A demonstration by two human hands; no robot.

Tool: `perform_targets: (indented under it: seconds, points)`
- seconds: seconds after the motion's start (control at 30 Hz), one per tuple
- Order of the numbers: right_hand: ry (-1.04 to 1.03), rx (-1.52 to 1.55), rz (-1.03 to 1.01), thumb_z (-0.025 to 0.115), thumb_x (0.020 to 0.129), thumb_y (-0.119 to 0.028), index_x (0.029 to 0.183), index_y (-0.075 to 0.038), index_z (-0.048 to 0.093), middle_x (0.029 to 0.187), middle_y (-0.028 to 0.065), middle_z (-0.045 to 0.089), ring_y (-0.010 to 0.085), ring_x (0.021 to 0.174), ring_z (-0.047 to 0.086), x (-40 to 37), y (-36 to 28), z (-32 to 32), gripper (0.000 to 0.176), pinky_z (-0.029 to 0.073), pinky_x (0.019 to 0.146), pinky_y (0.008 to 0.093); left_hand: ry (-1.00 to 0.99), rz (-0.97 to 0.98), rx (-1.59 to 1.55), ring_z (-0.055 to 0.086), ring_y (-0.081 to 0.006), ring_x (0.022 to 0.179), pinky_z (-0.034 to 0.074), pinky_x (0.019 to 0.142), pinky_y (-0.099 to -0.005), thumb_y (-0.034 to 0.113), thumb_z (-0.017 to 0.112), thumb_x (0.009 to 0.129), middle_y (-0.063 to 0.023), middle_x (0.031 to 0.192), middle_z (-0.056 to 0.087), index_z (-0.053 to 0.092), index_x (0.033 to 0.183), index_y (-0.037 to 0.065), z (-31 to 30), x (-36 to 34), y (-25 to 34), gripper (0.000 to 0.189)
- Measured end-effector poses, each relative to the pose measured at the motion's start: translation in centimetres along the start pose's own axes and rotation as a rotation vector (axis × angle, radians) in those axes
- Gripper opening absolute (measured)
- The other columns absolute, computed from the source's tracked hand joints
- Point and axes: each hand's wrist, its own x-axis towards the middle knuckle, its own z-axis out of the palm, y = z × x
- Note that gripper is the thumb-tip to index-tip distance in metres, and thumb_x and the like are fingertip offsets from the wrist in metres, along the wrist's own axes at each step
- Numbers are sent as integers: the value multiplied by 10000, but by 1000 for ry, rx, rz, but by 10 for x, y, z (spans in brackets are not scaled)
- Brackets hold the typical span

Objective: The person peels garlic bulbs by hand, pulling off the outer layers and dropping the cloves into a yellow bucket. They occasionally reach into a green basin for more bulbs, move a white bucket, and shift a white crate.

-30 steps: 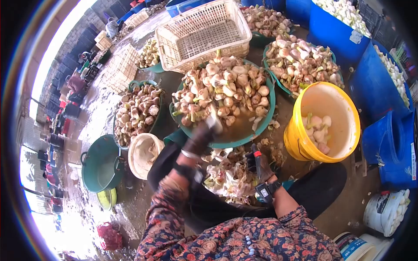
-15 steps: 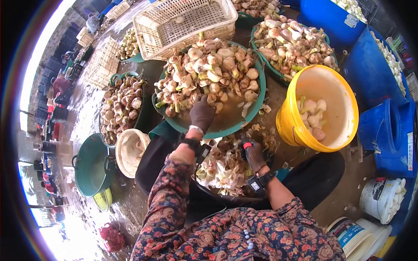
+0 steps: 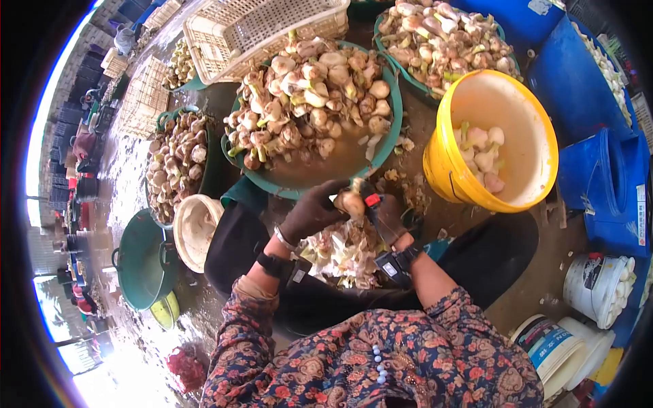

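Observation:
My left hand (image 3: pixel 313 213), in a dark glove, grips a garlic bulb (image 3: pixel 352 205) with a short stem, held over my lap. Close against the bulb, my gloved right hand (image 3: pixel 389 219) is closed round a small tool with a red-and-black handle (image 3: pixel 372 200); its working end cannot be made out. Below both hands lies a heap of garlic skins (image 3: pixel 340 248). Just beyond them stands a wide green tub (image 3: pixel 396 129) with a mound of unpeeled garlic (image 3: pixel 316 95) and murky water. Cleaned bulbs (image 3: pixel 484 153) lie inside the yellow bucket (image 3: pixel 442 163) at the right.
More garlic fills a tub (image 3: pixel 449 47) at the back right and another (image 3: pixel 175 156) at the left. A cream crate (image 3: pixel 197 51) stands behind. An off-white bucket (image 3: pixel 197 234) and a green tub (image 3: pixel 143 262) are at my left; blue bins (image 3: pixel 578 88) line the right.
My left hand has drawn back from the garlic mound to my lap with a bulb. My right hand has risen to meet it with the tool. The view has shifted slightly.

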Motion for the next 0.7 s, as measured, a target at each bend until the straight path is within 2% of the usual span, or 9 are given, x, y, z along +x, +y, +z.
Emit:
perform_targets:
  seconds: [0.13,0.23,0.37,0.43,0.47,0.53,0.6,0.67,0.7]
  points:
    - [-43,-41,-57,591,862,-297,742,36,613,567,-11,515,59,585,409,-11,-27,-3,355,377,499,298,55,65,144,616,-180,816,498,764,-314,164,766,683,-92,989,623,521,1157,9,26,-17,38,555]
    - [-152,38,43,551,884,-319,697,34,594,570,-3,515,75,563,434,-19,-41,-3,402,386,507,287,257,-48,454,629,-294,845,486,756,-340,320,795,616,-168,917,626,588,1021,29,41,-22,40,540]
    - [-185,-118,-51,530,896,-325,687,21,579,592,-2,521,77,551,430,-21,-30,-7,407,392,511,278,202,14,522,636,-234,845,492,770,-324,244,791,648,-136,932,638,570,1054,14,31,-28,28,516]
    - [-270,-17,4,523,899,-329,728,10,578,632,3,543,70,561,445,-26,-40,-7,384,404,523,262,103,-96,1,608,-169,893,491,798,-304,153,775,683,-103,993,623,539,1091,-11,24,-32,18,499]
    - [-272,-15,-2,523,899,-329,728,10,578,632,3,543,70,561,445,-25,-41,-5,384,404,523,262,107,-94,6,608,-169,893,491,798,-304,153,775,683,-103,993,623,539,1091,-11,23,-33,17,499]
    - [-260,309,210,516,902,-362,791,-5,596,679,17,570,72,597,495,-28,-41,-1,382,425,539,247,206,-136,-228,569,-139,937,484,824,-287,91,761,700,-83,1042,591,510,1116,-34,32,-38,16,502]
    - [-213,384,199,516,899,-387,914,-10,589,770,23,590,87,658,540,-36,-64,5,384,452,562,254,296,-169,-324,559,-154,976,474,839,-291,119,785,675,-105,1106,562,468,1186,-37,51,-41,10,621]
    - [-316,880,350,484,911,-405,1043,-10,546,881,31,592,107,713,563,-40,-71,8,421,473,595,264,322,-101,-490,520,-172,1049,444,889,-306,143,803,652,-122,1173,521,387,1280,-29,69,-42,11,773]
    - [-297,905,401,412,932,-434,1089,-19,507,887,18,569,122,736,570,-36,-63,7,453,483,622,267,271,-45,-102,467,-184,1121,406,936,-325,172,816,635,-124,1227,484,308,1340,-17,69,-43,3,889]
